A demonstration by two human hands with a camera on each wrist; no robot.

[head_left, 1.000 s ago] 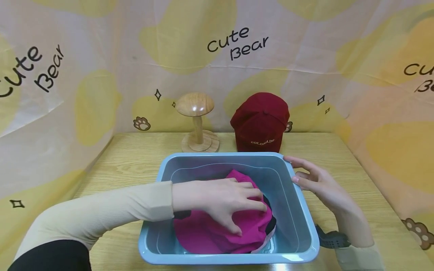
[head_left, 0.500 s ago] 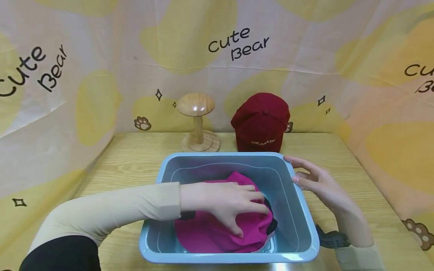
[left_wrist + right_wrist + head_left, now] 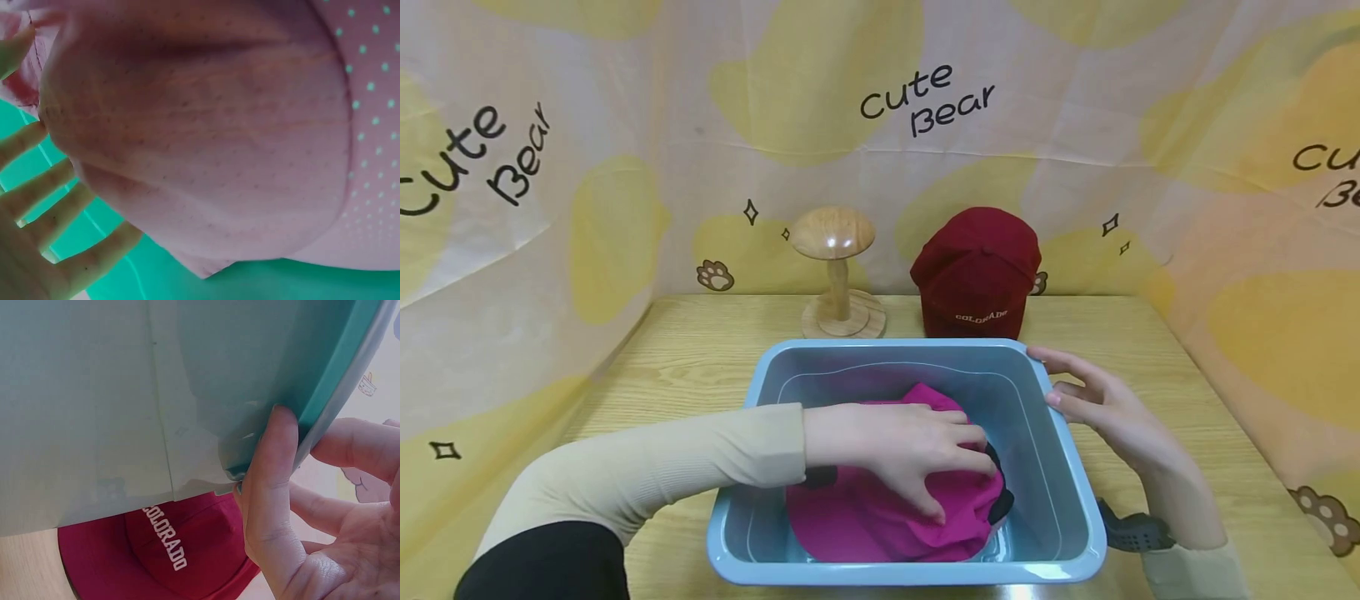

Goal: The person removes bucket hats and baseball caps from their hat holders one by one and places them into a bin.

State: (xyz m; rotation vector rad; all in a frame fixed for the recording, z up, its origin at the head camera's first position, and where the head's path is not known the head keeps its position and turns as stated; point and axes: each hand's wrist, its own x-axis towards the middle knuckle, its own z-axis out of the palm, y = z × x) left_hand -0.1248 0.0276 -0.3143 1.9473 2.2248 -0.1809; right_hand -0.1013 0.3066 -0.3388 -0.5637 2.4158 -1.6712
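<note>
A bright pink cap (image 3: 880,525) with dark patches lies in a light blue plastic tub (image 3: 902,573). Over the cap's crown, my left hand (image 3: 902,446) is spread with bent fingers and thumb gripping the fabric. The left wrist view has the cap (image 3: 206,137) up close as dull pink cloth, with spread fingers (image 3: 37,212) along its edge. At the tub's right rim, near the far corner, my right hand (image 3: 1105,408) pinches the edge between thumb and fingers. The right wrist view shows a digit on each side of that rim (image 3: 331,369).
Behind the tub stand a wooden hat stand (image 3: 835,275) with a domed top and, to its right, a dark red cap (image 3: 977,271) lettered COLORADO. Both are on a light wood table (image 3: 700,358). A yellow patterned cloth backdrop (image 3: 820,100) encloses the back and sides.
My left hand and sleeve have shifted slightly to the right, the pink cap barely moving with them. My right hand keeps its place on the rim.
</note>
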